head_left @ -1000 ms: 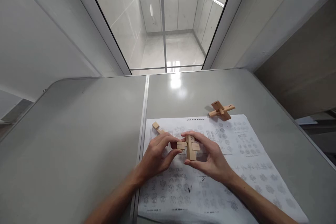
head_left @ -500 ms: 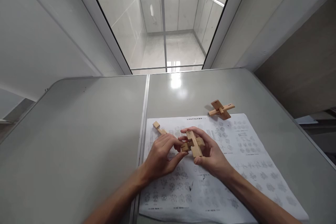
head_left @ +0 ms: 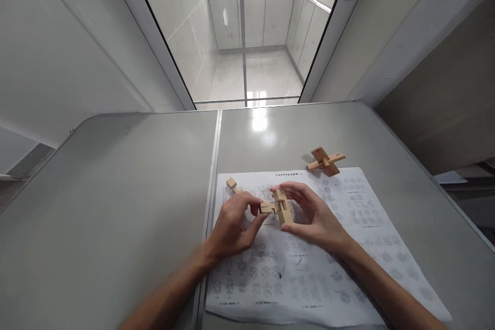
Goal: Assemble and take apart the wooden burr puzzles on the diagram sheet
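Observation:
Over the printed sheet [head_left: 317,278], my left hand [head_left: 235,221] pinches the left end of a notched wooden piece [head_left: 266,208] between thumb and fingers. My right hand [head_left: 315,214] grips an upright notched wooden block [head_left: 285,211] by its top and bottom ends. The two pieces meet at the notches, crossing each other; how deep they interlock is hard to tell. Another light wooden piece [head_left: 231,183] lies on the sheet's upper left, partly hidden behind my left hand.
A crossed wooden assembly [head_left: 326,161] rests at the sheet's top edge, on the right. The grey table [head_left: 154,191] has a metal seam [head_left: 214,165] left of the sheet. Beyond it stands a glass door [head_left: 243,36].
The held pieces have been turned: the left one now points sideways and the block stands more upright. My left hand has shifted slightly left, and my right fingers have moved round the block.

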`<state>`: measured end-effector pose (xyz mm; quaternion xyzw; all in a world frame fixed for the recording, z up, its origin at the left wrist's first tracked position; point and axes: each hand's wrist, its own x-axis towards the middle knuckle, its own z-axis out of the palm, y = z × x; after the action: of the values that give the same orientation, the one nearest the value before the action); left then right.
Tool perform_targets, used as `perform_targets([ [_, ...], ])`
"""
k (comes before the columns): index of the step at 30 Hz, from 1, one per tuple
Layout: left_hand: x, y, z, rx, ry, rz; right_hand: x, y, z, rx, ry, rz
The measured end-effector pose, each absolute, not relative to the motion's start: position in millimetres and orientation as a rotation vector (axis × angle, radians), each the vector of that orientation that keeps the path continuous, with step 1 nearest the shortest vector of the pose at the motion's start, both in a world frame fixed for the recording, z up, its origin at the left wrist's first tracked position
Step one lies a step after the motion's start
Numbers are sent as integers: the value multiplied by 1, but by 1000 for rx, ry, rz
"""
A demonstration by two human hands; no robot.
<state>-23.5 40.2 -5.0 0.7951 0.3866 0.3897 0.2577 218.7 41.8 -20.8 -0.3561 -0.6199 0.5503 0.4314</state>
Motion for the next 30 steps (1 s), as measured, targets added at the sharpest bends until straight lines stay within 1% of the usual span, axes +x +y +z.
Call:
perform_targets([
  [3,-23,40,-7,2142,1066,1048,221,42,-19,-938,-1597,1316],
  [6,-23,39,-8,2129,1093,1034,218,42,-21,-909,-1512,1374],
  [12,-18,34,-7,2082,1119,1007,209,40,-23,-777,-1028,1613],
  [16,-16,32,-6,2191,1068,963,215,44,-24,-752,-730,1629],
  [22,-21,38,-2,2150,1132,1120,222,53,-32,-888,-738,1567],
  [27,-42,54,1,1962,1352,1112,220,54,-29,-902,-779,1576],
  [30,-59,66,1,2051,1437,1132,221,54,-27,-894,-793,1607],
])
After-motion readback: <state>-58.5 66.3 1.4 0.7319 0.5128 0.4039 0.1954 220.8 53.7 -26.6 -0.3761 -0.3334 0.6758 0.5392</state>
